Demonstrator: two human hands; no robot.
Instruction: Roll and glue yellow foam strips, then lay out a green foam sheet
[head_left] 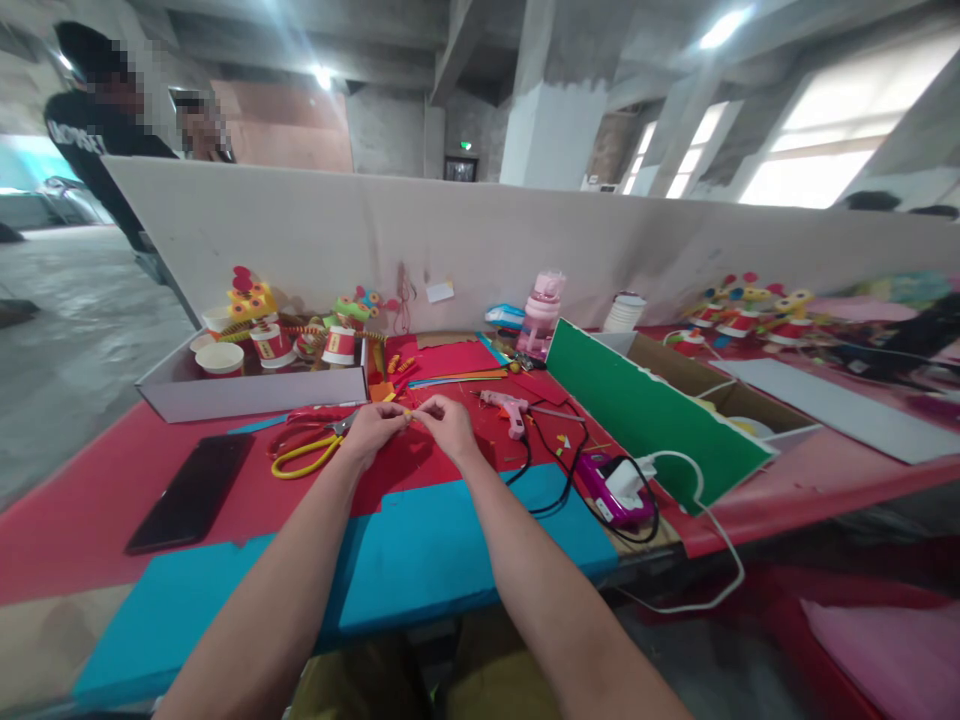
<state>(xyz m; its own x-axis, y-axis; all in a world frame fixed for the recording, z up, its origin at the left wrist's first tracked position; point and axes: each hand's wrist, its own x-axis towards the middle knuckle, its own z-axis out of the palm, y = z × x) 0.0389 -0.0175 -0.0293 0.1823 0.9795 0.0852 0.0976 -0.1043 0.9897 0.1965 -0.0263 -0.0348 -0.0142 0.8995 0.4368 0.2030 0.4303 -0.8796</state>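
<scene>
Over the red tabletop, my left hand (375, 428) and my right hand (447, 424) meet with fingertips pinched together. A tiny yellow-orange piece (407, 414) shows between them, too small to name. Both hands appear closed on it. Just left of my left hand lie yellow-handled scissors (309, 456) and a red-handled tool (296, 432). A pink glue gun (510, 408) rests to the right of my right hand, its black cord trailing. Behind the hands are small orange coiled pieces (402, 366) and thin coloured strips (459, 379).
A white box (255, 395) with paper cups and cup figures stands at left, near a black phone (191, 493). At right are a green-sided box (645, 410), a purple power strip (613, 490) with cables, and a pink bottle (541, 312). A white partition (337, 230) runs behind.
</scene>
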